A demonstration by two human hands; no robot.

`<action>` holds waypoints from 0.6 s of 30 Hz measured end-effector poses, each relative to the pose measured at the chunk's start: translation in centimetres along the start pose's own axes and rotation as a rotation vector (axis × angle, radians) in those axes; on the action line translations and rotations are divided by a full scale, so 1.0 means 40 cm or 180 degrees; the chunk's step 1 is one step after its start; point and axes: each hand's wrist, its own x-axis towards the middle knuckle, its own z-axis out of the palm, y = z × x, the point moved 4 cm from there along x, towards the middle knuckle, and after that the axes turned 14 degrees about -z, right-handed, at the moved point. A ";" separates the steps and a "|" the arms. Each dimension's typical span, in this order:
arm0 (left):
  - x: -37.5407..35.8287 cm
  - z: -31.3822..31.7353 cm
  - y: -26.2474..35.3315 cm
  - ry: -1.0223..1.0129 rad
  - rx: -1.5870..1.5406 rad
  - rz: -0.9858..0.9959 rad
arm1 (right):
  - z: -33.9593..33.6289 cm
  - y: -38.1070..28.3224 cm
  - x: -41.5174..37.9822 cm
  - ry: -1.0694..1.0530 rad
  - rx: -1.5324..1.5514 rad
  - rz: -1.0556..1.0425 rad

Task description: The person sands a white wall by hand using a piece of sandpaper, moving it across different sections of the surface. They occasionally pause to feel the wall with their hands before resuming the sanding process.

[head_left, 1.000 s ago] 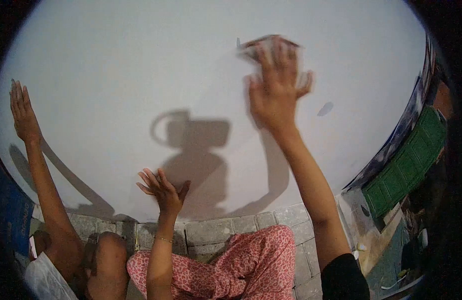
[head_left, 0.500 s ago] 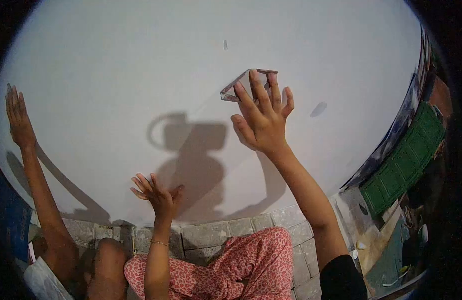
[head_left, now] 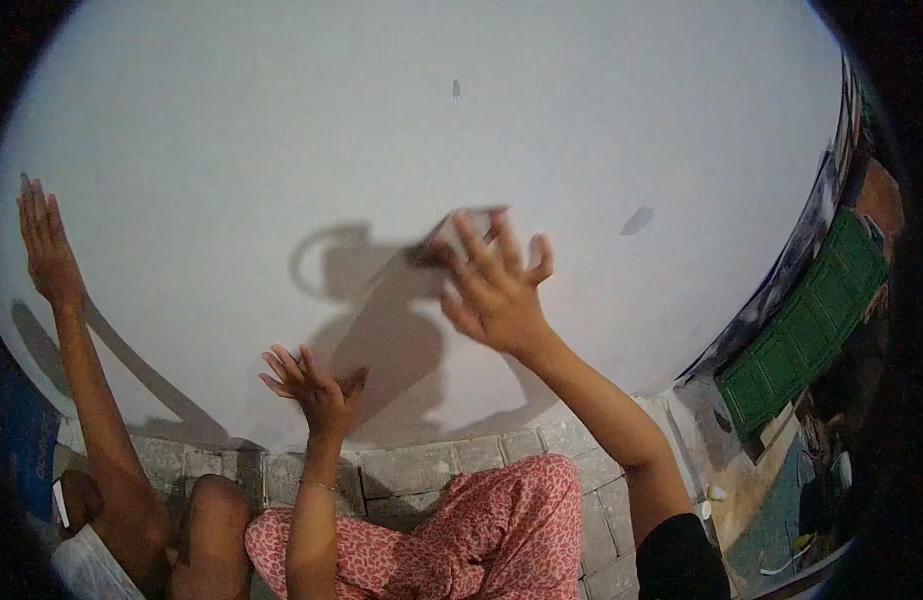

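My right hand, slightly blurred, is against the white wall with its fingers spread. Beneath those fingers is a thin, dark-edged sheet that looks like sandpaper, mostly covered by the hand. Lower down and to the left, my left hand is raised in front of the wall, empty, with its fingers apart. The shadow of my head and upper body falls on the wall between the two hands.
At the far left another person's hand lies along the wall. Grey paving runs under my patterned trousers. A green panel leans at the right, and a blue object stands at the left edge.
My right hand has slid down and a little left on the wall, taking the sandpaper along. My left hand stays put. The other person's hand has shifted slightly right and down.
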 end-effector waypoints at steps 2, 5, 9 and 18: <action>0.002 -0.006 0.003 0.0013 0.0010 0.0033 | 0.010 -0.026 -0.036 -0.0012 0.0056 -0.0624; -0.001 -0.002 -0.005 0.0032 0.0048 0.0038 | -0.028 0.067 -0.058 -0.0081 -0.0502 -0.0270; -0.005 0.003 -0.005 0.0074 0.0014 0.0012 | -0.126 0.299 -0.070 0.1129 -0.0561 0.1348; 0.002 -0.001 0.003 0.0188 0.0034 0.0056 | -0.059 0.095 -0.040 0.0146 -0.0166 0.0509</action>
